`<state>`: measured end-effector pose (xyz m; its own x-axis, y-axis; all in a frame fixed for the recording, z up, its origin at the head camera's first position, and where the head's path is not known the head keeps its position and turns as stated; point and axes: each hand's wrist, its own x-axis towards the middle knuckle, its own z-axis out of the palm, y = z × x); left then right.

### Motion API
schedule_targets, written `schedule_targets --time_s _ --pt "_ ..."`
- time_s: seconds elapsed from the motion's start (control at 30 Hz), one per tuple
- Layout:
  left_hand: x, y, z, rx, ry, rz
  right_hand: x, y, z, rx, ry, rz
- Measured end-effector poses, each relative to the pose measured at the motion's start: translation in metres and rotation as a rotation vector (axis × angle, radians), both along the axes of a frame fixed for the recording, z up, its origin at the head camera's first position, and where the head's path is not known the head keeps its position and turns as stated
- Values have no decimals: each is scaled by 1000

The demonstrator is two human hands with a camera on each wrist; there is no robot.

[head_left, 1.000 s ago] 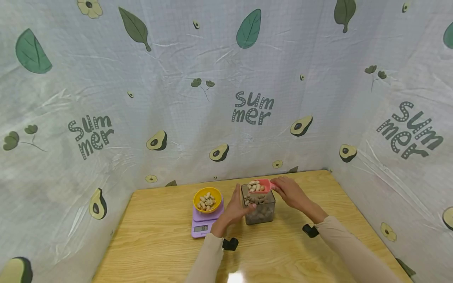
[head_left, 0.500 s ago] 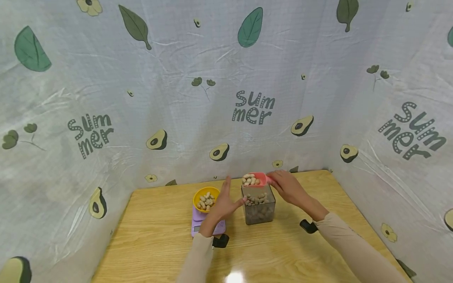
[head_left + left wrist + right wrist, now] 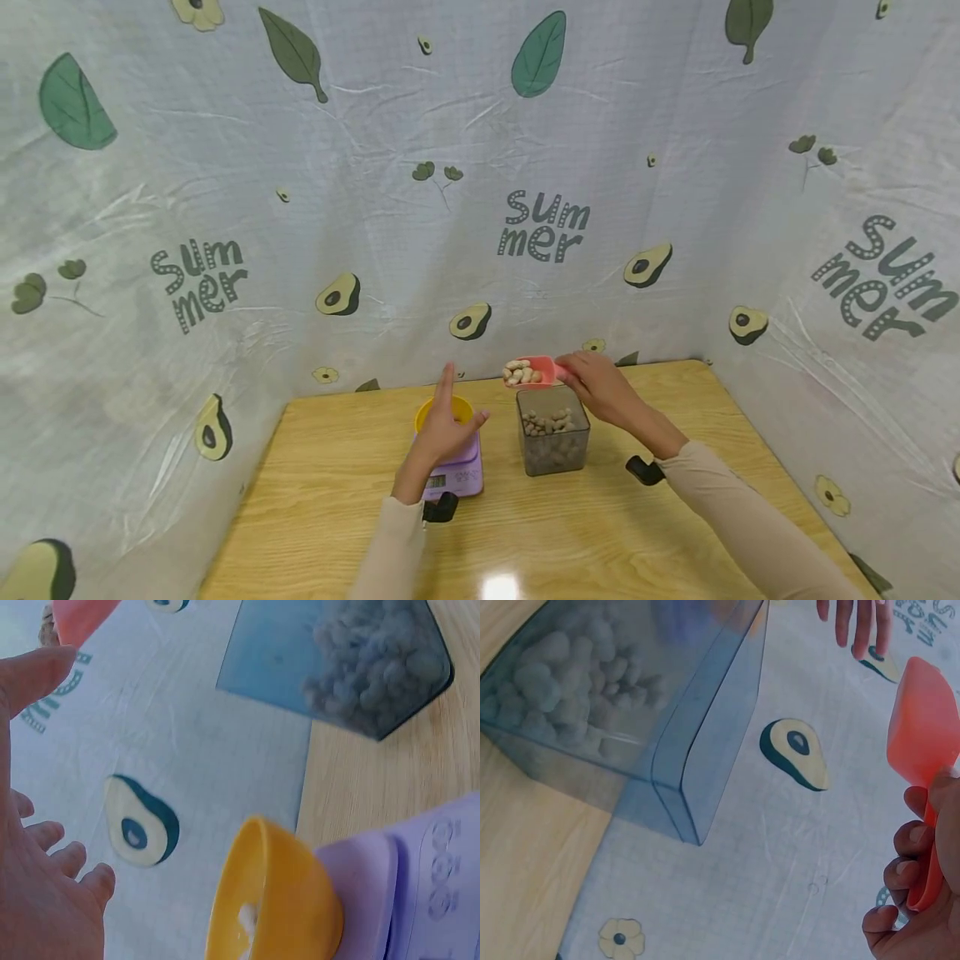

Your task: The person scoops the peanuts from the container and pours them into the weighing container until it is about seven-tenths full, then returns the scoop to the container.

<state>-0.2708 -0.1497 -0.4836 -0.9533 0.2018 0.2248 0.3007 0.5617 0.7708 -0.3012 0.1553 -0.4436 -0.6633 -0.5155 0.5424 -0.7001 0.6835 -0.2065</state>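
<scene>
My right hand point(image 3: 597, 385) grips the handle of a pink scoop point(image 3: 545, 369), its fingers curled round it in the right wrist view. Peanuts point(image 3: 521, 372) fill the scoop, which is above the back left of a clear grey bin point(image 3: 555, 454). More peanuts lie in the lower part of that bin. My left hand point(image 3: 441, 435), fingers extended and thumb apart, holds nothing and hovers over the scale. In the head view it partly hides a yellow bowl point(image 3: 300, 892). The bowl sits on a purple kitchen scale point(image 3: 468, 479) and has peanuts inside.
A wooden table point(image 3: 330, 483) carries the scale on the left and the bin to its right. Behind and at both sides hangs a printed cloth point(image 3: 405, 275), close to the table's back edge.
My right hand has lifted the loaded scoop out of the bin, up and to the left. My left hand has left the bin's side and moved left, over the bowl and scale.
</scene>
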Motion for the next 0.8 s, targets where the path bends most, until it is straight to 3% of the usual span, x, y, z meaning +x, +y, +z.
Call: schedule_targets --time_s 0.27,0.8 --pt "-2 -24 -6 -12 1 64 -5 -17 1 -5 -20 0" --pt "-2 -56 -29 -17 -128 121 -25 -49 -2 -28 -108 24"
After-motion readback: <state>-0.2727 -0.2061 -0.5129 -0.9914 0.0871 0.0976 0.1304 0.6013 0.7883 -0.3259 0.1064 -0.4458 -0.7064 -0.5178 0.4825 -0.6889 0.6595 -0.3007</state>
